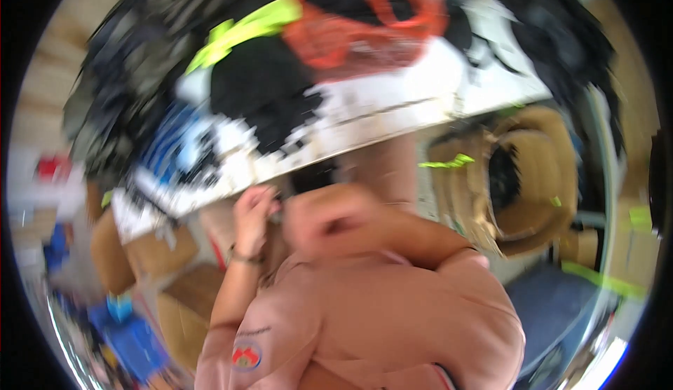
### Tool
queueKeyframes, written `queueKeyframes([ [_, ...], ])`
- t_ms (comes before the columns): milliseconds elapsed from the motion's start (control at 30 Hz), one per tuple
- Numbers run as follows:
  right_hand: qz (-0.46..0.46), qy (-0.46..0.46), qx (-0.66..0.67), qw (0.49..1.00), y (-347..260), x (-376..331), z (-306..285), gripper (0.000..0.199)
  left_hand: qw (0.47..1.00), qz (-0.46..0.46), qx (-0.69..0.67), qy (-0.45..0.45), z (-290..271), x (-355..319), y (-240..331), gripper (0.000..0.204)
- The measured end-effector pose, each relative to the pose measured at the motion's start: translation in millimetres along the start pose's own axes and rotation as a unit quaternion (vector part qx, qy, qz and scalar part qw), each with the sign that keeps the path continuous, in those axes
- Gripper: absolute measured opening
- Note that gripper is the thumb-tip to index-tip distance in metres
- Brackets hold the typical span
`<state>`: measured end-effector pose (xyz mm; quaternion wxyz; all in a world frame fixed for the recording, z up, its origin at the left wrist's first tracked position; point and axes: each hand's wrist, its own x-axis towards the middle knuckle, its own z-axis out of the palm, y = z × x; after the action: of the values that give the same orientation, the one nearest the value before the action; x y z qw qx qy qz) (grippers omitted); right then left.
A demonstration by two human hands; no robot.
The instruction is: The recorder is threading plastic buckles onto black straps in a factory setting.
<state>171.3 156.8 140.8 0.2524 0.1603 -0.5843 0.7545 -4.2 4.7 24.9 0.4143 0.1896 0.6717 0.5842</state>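
The whole picture is smeared by motion. My left hand [252, 211], with a thin band at the wrist, is raised just below the edge of a white table [392, 113], its fingers curled next to a small dark thing I cannot make out. My right hand [319, 222] is a blurred fist beside it, its pink-sleeved forearm crossing in from the right. Whether either hand holds anything is unclear. On the table lie heaped black garments [259, 85], an orange plastic bag [364, 25] and a neon yellow strip [245, 29].
Brown cardboard boxes [175, 299] stand on the floor at lower left, near blue items [133, 341]. A tan round basket-like object [533, 180] sits under the table at right, beside a blue surface [554, 306]. More dark clothing hangs at upper right.
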Motion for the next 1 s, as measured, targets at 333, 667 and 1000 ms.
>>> queueKeyframes([
  [333, 0.263, 0.221, -0.172, 0.923, 89, -11, 10, 0.014, 0.968, 0.189, -0.128, 0.102, 16, -19, 10, 0.008],
  [667, 0.380, 0.208, -0.034, 0.901, 99, -9, 7, 0.013, 0.917, 0.380, 0.109, 0.046, 13, -17, 18, 0.014],
  [1000, 0.318, 0.220, -0.180, 0.904, 105, -15, 9, 0.014, 0.956, 0.279, 0.056, 0.066, 16, -21, 8, 0.014],
])
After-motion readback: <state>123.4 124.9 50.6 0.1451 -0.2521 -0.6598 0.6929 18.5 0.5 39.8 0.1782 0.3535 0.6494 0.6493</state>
